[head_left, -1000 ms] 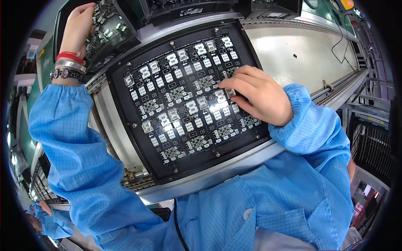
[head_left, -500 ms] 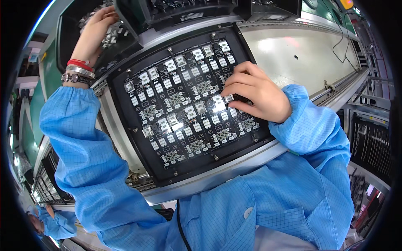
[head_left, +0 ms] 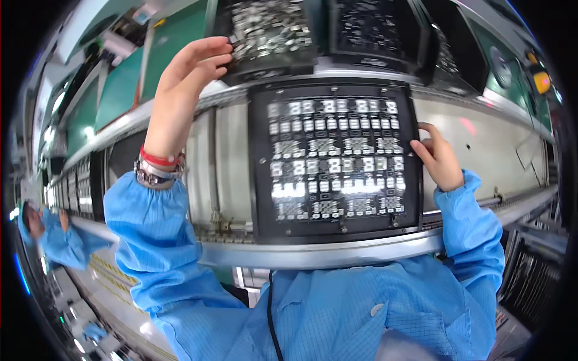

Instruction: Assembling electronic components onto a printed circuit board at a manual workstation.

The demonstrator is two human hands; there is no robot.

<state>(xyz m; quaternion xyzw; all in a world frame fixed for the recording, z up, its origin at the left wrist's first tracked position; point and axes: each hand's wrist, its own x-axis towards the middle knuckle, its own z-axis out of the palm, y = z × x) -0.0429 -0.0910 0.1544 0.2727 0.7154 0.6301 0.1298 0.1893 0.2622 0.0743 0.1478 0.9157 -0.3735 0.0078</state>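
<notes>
Black tray: a big square black tray (head_left: 335,157) lay flat on the metal belt rail (head_left: 313,256), right in front of the person. It was the thing being worked on.

Little parts: rows and rows of small silver parts (head_left: 334,159) sat in the tray's pockets. I think most pockets were full, so the filling looked nearly done.

What was left: I could not find an empty pocket for sure. The light shone off the lower rows and made them white.

Left hand: the left hand (head_left: 191,65) was stretched up to the bin of loose silver bits (head_left: 271,27) behind the tray. The thumb and fingertips were pinched together at the bin's front corner. They may have held one tiny bit, but it was too small to tell.

Right hand: the right hand (head_left: 441,159) rested on the tray's right edge. Its fingers were bent and loose, touching the edge, not holding anything I could see.

Second bin: another dark bin (head_left: 376,33) stood beside the first, blurry.

Hard to see: the top was fuzzy and cut off. A co-worker in blue (head_left: 57,240) was far to the left, small and bent by the lens.
</notes>
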